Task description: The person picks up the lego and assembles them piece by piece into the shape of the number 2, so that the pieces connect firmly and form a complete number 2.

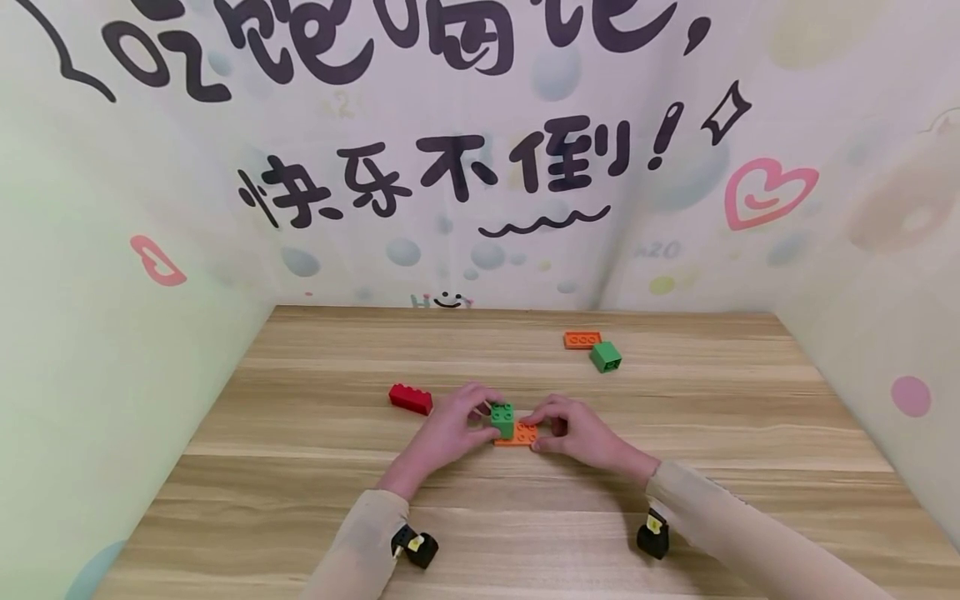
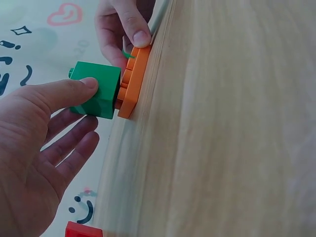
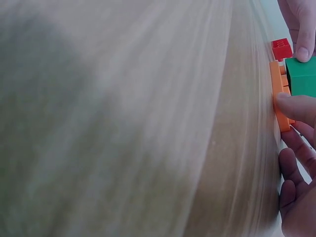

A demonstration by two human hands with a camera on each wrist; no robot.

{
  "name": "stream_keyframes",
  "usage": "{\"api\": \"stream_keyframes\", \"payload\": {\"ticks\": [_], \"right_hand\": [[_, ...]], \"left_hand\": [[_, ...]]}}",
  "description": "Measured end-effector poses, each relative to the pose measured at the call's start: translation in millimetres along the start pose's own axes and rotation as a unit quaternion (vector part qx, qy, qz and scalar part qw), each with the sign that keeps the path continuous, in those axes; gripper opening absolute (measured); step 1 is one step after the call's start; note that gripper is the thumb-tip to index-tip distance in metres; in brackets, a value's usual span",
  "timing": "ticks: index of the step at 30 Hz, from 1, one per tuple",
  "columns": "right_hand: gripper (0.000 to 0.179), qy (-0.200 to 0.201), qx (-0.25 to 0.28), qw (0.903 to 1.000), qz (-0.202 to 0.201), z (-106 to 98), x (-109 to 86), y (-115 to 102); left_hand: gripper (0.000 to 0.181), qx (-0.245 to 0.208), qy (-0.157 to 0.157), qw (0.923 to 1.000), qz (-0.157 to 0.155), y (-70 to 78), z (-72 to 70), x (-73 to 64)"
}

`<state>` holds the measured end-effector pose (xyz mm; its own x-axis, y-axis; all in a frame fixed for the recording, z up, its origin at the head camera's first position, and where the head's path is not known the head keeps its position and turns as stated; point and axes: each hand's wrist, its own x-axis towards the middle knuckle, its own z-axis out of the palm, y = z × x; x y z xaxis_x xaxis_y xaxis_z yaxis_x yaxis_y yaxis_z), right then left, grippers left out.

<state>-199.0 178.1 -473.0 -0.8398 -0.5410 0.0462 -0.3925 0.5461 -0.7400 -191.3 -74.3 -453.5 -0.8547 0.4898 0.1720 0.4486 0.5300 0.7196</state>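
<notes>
My left hand (image 1: 453,427) pinches a square green toy brick (image 1: 502,422) between thumb and fingers. That brick is at the left end of a flat orange brick (image 1: 527,434) lying on the table, studs up. In the left wrist view, orange studs show beside the underside of the green brick (image 2: 96,89), and it looks slightly tilted against them. Whether they are pressed together I cannot tell. At the other end of the orange brick (image 2: 134,84), my right hand (image 1: 585,433) grips its edges, with the thumb (image 3: 291,103) along the near side.
To the left of my left hand lies a red brick (image 1: 410,399) with a row of studs. Farther back on the wooden table (image 1: 337,350), a second orange brick (image 1: 582,340) lies underside up beside another green brick (image 1: 606,357) on its side. A printed backdrop (image 1: 450,267) stands behind.
</notes>
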Motion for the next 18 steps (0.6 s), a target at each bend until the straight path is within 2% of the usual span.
{"api": "stream_keyframes", "payload": {"ticks": [10,18], "right_hand": [[0.03,0.003,0.002,1.0,-0.005,0.9,0.2,2.2],[0.03,0.005,-0.001,1.0,-0.006,1.3,0.1,2.4]], "left_hand": [[0.041,0.001,-0.006,1.0,0.001,2.1,-0.1,-2.7],[0.032,-0.012,-0.006,0.9996,0.023,0.7,-2.2,-4.9]]}}
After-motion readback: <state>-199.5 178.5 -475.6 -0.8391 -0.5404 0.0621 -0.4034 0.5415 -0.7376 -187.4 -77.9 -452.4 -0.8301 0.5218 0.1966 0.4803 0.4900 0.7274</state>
